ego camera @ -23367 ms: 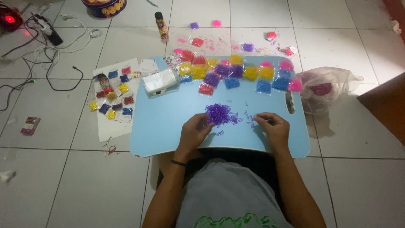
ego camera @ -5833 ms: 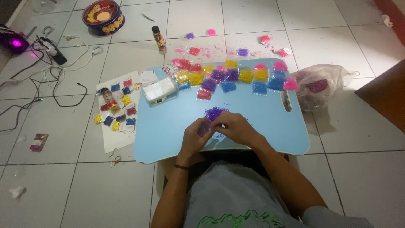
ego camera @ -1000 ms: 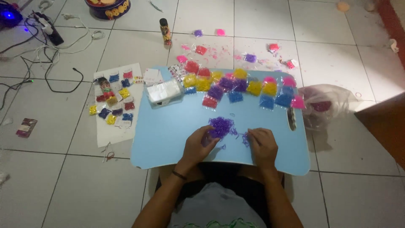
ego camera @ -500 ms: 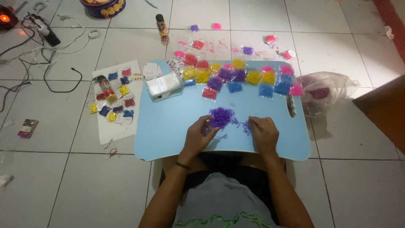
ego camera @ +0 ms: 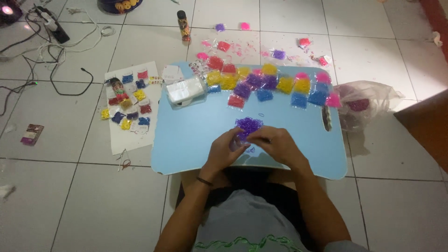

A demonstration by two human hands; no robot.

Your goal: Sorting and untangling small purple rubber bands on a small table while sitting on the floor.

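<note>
Left hand (ego camera: pixel 223 151) and right hand (ego camera: pixel 275 143) meeting, fingers pinched narrow at the near edge of the purple band pile (ego camera: pixel 248 125), mid blue counter (ego camera: pixel 186 135); exact hold hard to tell. Probably light, soft, stretchy, slippery bits — best pinched singly at the loop.

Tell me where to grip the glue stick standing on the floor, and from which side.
Grip the glue stick around its upper body, coming from above or from the near side. It stands upright and alone on the tile, its sides free, with the blue table edge nearer you.
</note>
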